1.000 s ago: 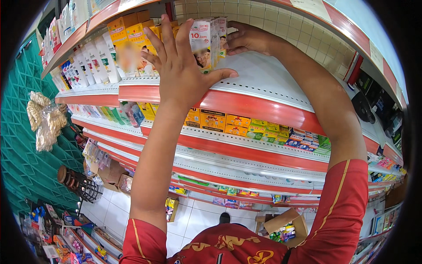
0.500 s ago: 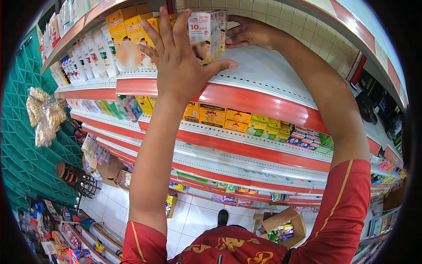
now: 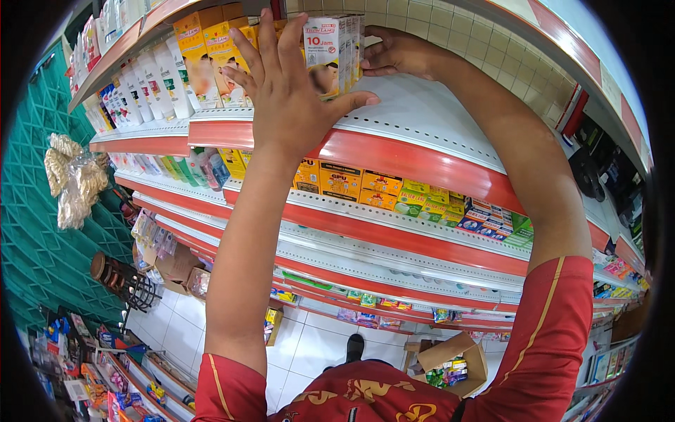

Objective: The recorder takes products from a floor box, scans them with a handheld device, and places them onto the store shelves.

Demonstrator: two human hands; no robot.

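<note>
At the top shelf (image 3: 422,112), my left hand (image 3: 290,105) is open, its fingers spread upward and its thumb pointing right. It is in front of the row of yellow-orange boxes (image 3: 204,63) and by the lower left of a white box (image 3: 326,49). That box fronts a short row of matching upright boxes running back on the shelf. My right hand (image 3: 404,53) reaches round to the row's right side. Its fingers are slightly bent and apart, with their tips at the boxes; whether they press on them is hard to see.
White tubes (image 3: 151,88) stand left of the orange boxes. The shelf below carries small orange boxes (image 3: 339,181) and green-yellow boxes (image 3: 425,200). Bagged goods (image 3: 74,183) hang by a green folding shutter (image 3: 49,260). On the floor is an open carton (image 3: 460,352) with packets.
The view has shifted slightly. Both hands keep nearly the same pose, and the white boxes stay between them with no clear movement along the shelf.
</note>
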